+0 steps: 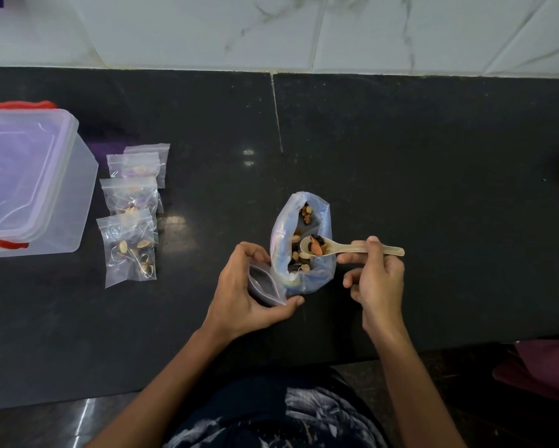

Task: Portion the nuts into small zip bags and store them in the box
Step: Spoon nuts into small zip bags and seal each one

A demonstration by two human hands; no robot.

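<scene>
Box [29, 182] at 9 o'clock cut off by left edge; contents unreadable through cloudy lid. Rear zip bags [145, 161] half hidden behind front ones. Maroon cloth [543, 367] at 4 o'clock clipped by right edge.

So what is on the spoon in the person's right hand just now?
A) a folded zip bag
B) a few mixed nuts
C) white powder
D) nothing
B: the spoon, held by the right hand over the big open bag, carries an almond and a few other pieces.
</scene>
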